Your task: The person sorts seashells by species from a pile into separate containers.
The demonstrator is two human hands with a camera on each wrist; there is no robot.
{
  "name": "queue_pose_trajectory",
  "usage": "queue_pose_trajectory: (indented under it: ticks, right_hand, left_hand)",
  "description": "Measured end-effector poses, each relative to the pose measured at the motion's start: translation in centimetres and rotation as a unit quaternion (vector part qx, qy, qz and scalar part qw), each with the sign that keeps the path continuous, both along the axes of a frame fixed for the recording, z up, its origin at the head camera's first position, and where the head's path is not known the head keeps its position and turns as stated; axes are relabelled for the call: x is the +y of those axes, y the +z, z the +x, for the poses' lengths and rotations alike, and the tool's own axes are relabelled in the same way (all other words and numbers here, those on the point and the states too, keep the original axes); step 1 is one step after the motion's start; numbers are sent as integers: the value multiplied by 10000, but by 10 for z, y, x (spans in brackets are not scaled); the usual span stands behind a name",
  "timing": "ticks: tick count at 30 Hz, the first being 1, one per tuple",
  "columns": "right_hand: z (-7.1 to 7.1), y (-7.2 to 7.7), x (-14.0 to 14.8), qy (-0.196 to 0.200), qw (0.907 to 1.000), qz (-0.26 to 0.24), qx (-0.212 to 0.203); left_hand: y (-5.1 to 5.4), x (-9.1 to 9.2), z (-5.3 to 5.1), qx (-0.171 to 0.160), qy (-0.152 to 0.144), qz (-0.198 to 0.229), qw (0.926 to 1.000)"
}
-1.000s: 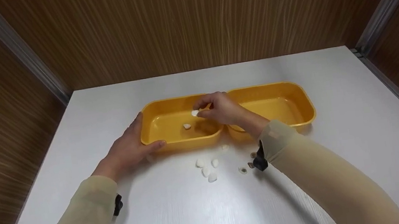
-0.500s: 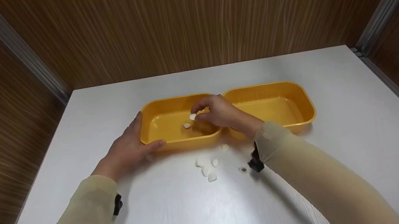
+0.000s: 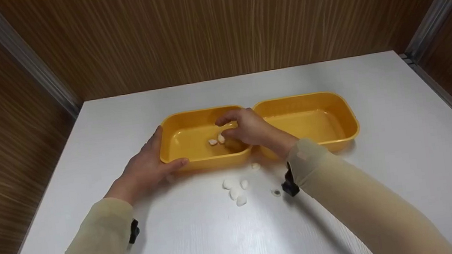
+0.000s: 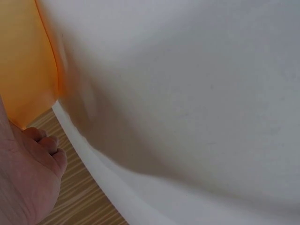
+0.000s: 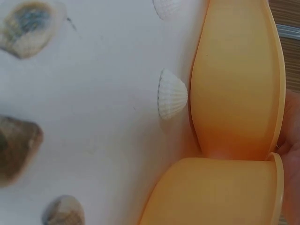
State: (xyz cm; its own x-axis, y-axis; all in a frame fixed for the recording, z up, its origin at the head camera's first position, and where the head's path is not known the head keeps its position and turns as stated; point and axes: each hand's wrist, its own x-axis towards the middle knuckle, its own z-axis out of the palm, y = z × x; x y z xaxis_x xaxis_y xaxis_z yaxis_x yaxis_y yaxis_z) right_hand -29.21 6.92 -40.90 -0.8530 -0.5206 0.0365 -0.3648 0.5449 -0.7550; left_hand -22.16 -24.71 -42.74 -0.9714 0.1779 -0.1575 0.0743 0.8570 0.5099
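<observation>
Two yellow plastic trays stand side by side. My left hand [image 3: 144, 167] holds the left tray [image 3: 209, 162] at its left end, thumb along the front rim and fingers against the outer side. Inside that tray a small white seashell [image 3: 212, 142] lies on the floor. Close by is another white seashell [image 3: 221, 138], just under my right thumb. My right hand [image 3: 248, 128] reaches in over the tray's right end, its thumb and fingers apart with a gap between. The right wrist view shows ribbed white shell [image 5: 171, 95] beside the trays.
The right tray [image 3: 308, 127] stands beside the left one, partly behind my right wrist. Several white shells [image 3: 234, 194] lie on the white table in front. Darker shells [image 5: 16, 147] lie under my right forearm. Wood-grain panels [image 3: 213, 25] close off the back and sides.
My right hand has lowered slightly into the left tray and its fingers have parted. The shell it pinched now sits lower, beside the other one. My left hand has stayed put.
</observation>
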Motion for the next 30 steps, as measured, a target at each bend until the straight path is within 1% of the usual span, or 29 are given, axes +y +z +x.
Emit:
queue_pose_trajectory:
  ticks: [3, 6, 9, 12, 16, 20, 25, 30]
  right_hand:
    - [0, 2, 1, -48, 10000, -39, 32]
    - [2, 6, 3, -91, 9997, -203, 86]
    - [6, 14, 7, -70, 9986, -451, 258]
    - [12, 25, 12, 20, 9962, -655, 579]
    - [24, 39, 21, 111, 9930, -818, 849]
    - [39, 49, 30, 214, 9904, -865, 1061]
    - [55, 53, 41, 343, 9873, -957, 1224]
    - [68, 52, 52, 368, 9856, -1006, 1310]
  left_hand:
    - [0, 0, 0, 23, -11, 13, 10000]
    - [1, 0, 0, 44, -38, 23, 10000]
    - [1, 0, 0, 56, -70, 9, 10000]
    - [2, 0, 1, 169, -157, 23, 9997]
    - [2, 0, 1, 329, -270, 42, 9991]
    - [2, -2, 1, 339, -282, 56, 9990]
    - [3, -4, 1, 341, -246, 77, 9991]
    - [3, -4, 0, 291, -165, 24, 9994]
